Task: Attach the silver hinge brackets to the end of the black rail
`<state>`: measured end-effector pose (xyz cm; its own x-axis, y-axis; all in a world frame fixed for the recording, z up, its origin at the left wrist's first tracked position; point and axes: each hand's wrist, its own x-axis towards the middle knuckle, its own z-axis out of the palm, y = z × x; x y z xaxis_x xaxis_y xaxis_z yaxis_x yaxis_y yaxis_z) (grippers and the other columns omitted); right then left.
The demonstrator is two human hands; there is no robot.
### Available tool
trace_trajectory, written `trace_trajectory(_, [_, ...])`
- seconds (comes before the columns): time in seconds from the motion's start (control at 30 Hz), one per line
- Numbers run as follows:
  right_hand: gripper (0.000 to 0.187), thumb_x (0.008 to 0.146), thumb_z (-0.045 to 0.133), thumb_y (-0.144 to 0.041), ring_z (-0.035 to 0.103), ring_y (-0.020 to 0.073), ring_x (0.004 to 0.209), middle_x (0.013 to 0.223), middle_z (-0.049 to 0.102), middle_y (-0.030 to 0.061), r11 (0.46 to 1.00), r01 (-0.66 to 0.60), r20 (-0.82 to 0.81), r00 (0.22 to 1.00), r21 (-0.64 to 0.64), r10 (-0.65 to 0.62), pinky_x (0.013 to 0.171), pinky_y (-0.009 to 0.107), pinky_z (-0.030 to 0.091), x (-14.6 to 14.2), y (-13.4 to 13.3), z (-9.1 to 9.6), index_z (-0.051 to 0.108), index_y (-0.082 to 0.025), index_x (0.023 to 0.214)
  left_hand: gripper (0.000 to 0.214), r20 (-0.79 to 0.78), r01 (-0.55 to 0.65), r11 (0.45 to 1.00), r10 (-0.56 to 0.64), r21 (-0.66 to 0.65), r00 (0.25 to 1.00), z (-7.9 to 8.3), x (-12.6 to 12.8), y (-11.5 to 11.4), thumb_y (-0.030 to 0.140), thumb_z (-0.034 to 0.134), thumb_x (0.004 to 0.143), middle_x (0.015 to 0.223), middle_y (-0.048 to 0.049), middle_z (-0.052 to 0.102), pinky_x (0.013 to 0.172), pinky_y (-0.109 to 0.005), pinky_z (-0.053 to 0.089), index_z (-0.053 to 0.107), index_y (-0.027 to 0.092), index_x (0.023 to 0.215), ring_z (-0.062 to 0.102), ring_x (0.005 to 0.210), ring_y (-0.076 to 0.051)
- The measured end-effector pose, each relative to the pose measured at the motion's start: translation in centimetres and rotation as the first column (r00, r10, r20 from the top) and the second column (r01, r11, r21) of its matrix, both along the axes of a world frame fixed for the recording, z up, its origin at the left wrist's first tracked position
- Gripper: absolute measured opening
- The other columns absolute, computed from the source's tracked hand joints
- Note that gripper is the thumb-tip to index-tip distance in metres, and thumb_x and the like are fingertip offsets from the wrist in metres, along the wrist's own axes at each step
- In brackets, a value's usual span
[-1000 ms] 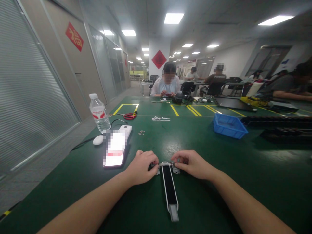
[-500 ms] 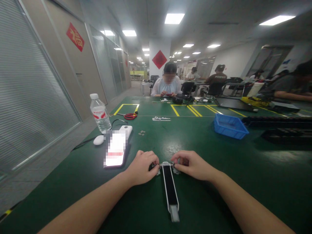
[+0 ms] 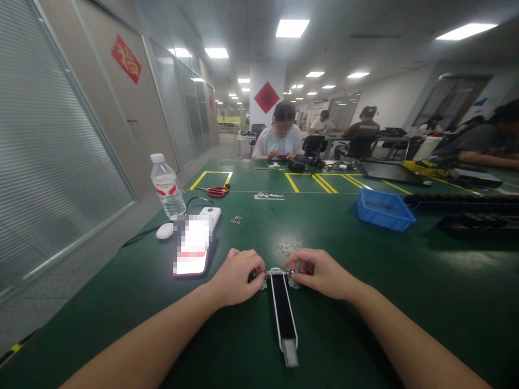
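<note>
A long black strip with a pale metal frame (image 3: pixel 283 316) lies on the green table (image 3: pixel 365 281), pointing away from me. My left hand (image 3: pixel 237 276) is closed in a pinch on small metal hardware at the left side of the strip's far end. My right hand (image 3: pixel 318 273) is closed the same way at the right side of that end. What sits between the fingertips is too small to name.
A lit phone (image 3: pixel 191 248) lies left of my left hand, with a white mouse (image 3: pixel 164 230), a white charger (image 3: pixel 211 214) and a water bottle (image 3: pixel 166 186) behind it. Red scissors (image 3: pixel 217 191) and a blue tray (image 3: pixel 385 209) lie farther back. Several people sit at the far tables.
Both hands stay pinched at the strip's far end; the fingers have shifted only slightly. The view has tipped a little.
</note>
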<state>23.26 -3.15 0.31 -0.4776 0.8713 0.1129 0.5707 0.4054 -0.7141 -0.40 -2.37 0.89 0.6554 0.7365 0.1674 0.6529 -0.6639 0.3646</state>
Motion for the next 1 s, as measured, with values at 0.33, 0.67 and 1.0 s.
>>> trace_trajectory(0.33, [0.015, 0.082, 0.058, -0.016, 0.052, 0.0090, 0.058, 0.076, 0.062, 0.0001, 1.000, -0.008, 0.000, 1.000, 0.006, 0.008, 0.054, 0.021, 0.041, 0.05, -0.03, -0.05, 0.065, -0.017, 0.095, 0.009, -0.007, 0.002, 1.000, -0.002, 0.001, 1.000, 0.02, 0.06, -0.05, 0.021, 0.050, 0.082, 0.086, -0.0005, 0.060, 0.076, -0.032, 0.030, 0.058, 0.019, 0.085, 0.055, 0.084, -0.018])
trace_trajectory(0.67, [0.020, 0.082, 0.057, -0.014, 0.053, 0.0096, 0.061, 0.078, 0.062, 0.0001, 0.999, -0.012, -0.025, 1.000, 0.040, 0.013, 0.056, 0.021, 0.043, 0.05, 0.01, -0.14, 0.064, -0.018, 0.100, 0.009, -0.005, 0.002, 1.000, -0.002, 0.004, 1.000, 0.00, 0.07, 0.00, 0.021, 0.050, 0.083, 0.085, -0.0001, 0.060, 0.076, -0.032, 0.031, 0.058, 0.018, 0.085, 0.055, 0.083, -0.017])
trace_trajectory(1.0, [0.024, 0.076, 0.063, -0.013, 0.053, 0.0093, 0.060, 0.083, 0.062, 0.0007, 0.999, -0.023, -0.008, 1.000, 0.038, 0.023, 0.055, 0.021, 0.044, 0.01, -0.13, -0.06, 0.064, -0.018, 0.100, 0.009, -0.001, 0.006, 1.000, -0.006, 0.002, 1.000, -0.04, 0.12, -0.03, 0.022, 0.050, 0.083, 0.085, -0.0001, 0.060, 0.076, -0.032, 0.031, 0.058, 0.018, 0.085, 0.055, 0.083, -0.017])
